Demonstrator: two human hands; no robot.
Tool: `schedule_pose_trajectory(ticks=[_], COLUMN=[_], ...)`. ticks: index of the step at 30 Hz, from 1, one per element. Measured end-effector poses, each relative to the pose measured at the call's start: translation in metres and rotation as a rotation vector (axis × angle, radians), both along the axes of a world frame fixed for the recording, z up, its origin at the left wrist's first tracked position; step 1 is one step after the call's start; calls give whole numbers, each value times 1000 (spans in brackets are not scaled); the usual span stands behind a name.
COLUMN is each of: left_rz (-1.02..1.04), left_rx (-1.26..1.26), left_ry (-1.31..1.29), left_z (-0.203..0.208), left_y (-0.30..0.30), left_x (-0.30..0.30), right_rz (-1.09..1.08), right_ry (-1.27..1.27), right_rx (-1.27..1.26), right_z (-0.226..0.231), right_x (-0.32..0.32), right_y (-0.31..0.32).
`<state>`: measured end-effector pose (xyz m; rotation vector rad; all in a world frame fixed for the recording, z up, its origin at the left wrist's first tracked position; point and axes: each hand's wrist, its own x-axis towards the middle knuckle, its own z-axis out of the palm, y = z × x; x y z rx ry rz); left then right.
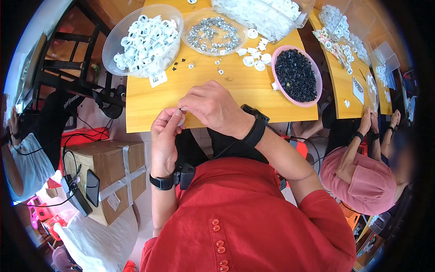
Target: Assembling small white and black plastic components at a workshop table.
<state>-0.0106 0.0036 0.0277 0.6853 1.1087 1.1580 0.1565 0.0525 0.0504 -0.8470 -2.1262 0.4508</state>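
Observation:
Just past the near edge of the wooden table (149, 109), my left hand (164, 136) pinches a small white round plastic part (182, 120) between thumb and fingers. My right hand (215, 109) meets it from the right, its fingertips closed at the top of the part. A tiny dark piece seems to show at those fingertips, too small to name. Beyond my hands, a pink bowl (319, 84) holds many small black pieces (295, 75). A shallow clear dish (186, 43) contains small metal pieces (213, 34), and a clear tub (111, 67) is heaped with white plastic parts (147, 41).
Loose white parts (259, 65) and several black bits (175, 68) lie on the table. A clear bin (306, 16) of white pieces stands at the back. On the left are a cardboard box (108, 167) with a phone (92, 188). At right, a person in pink (362, 181) works.

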Motion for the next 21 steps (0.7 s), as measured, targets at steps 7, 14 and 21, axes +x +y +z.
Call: schedule_pose_trajectory(ticks=[7,14,21], left_rz=[3,0,7], left_rx=[18,-24,-39], left_ry=[74,9,-16], left_z=[0,-1,-2], left_y=[-3,-5,-4], left_x=[2,1,3], right_rz=[58,113,154], right_ry=[-144,-215,-233], right_rx=[171,173,174], right_z=[-3,3,-1], right_x=[-1,2,5], right_y=[2,5,11])
